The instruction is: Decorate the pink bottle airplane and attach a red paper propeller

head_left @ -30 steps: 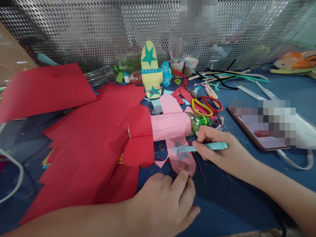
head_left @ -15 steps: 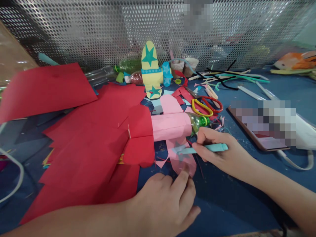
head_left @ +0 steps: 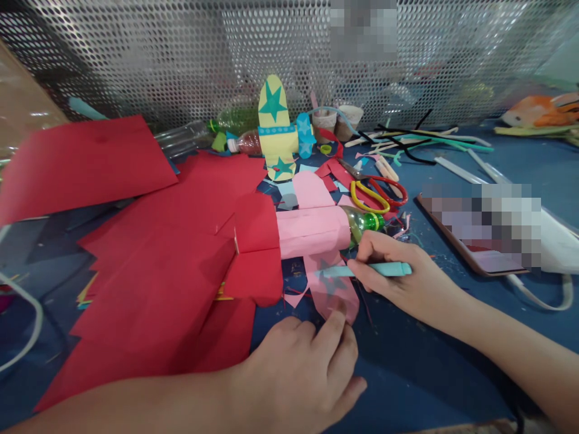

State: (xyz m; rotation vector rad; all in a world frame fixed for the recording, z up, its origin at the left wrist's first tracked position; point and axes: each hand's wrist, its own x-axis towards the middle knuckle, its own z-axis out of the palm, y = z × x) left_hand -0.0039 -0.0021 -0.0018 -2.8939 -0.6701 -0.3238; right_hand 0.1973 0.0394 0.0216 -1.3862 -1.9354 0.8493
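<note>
My right hand is closed round a light blue marker, its tip touching the pink paper wing. A grey-blue star shape shows on that wing. With fingers stretched out, my left hand presses its fingertips on the wing's rounded near end; the thumb stands apart. The wing sticks out from a plastic bottle with a green cap, wrapped in pink paper. Another pink wing lies on the far side. Red rounded paper pieces sit at the bottle's left end.
Red paper sheets cover the left side. Behind stands a yellow paper plane with green stars. Scissors with red and yellow handles lie among scraps. A phone with a cable rests at right. A perforated metal panel closes the back.
The marker and my right hand have shifted slightly left over the pink wing. My left hand stays in place.
</note>
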